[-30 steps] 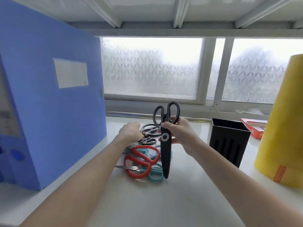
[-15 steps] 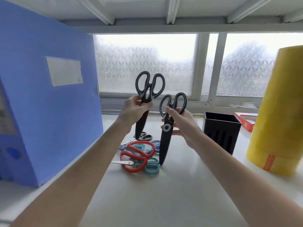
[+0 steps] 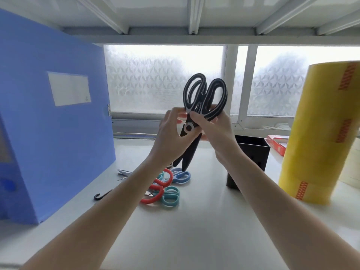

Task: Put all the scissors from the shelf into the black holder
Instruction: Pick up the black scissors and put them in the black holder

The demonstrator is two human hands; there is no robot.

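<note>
Both hands up mid-air w/ two black scissors (image 3: 204, 98) stacked together, handles up, blades down. Left hand (image 3: 171, 137) grip pinches near the pivot; right hand (image 3: 214, 131) grip wraps just below the handles. Black holder (image 3: 253, 152) stands on shelf (image 3: 194, 230) right of hands. Red, teal & blue scissors (image 3: 165, 186) lie below.

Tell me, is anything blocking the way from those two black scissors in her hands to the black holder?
Nothing visible does. The black scissors are held together in both hands, left hand and right hand, just left of and above the black holder, whose open top looks unobstructed.
</note>
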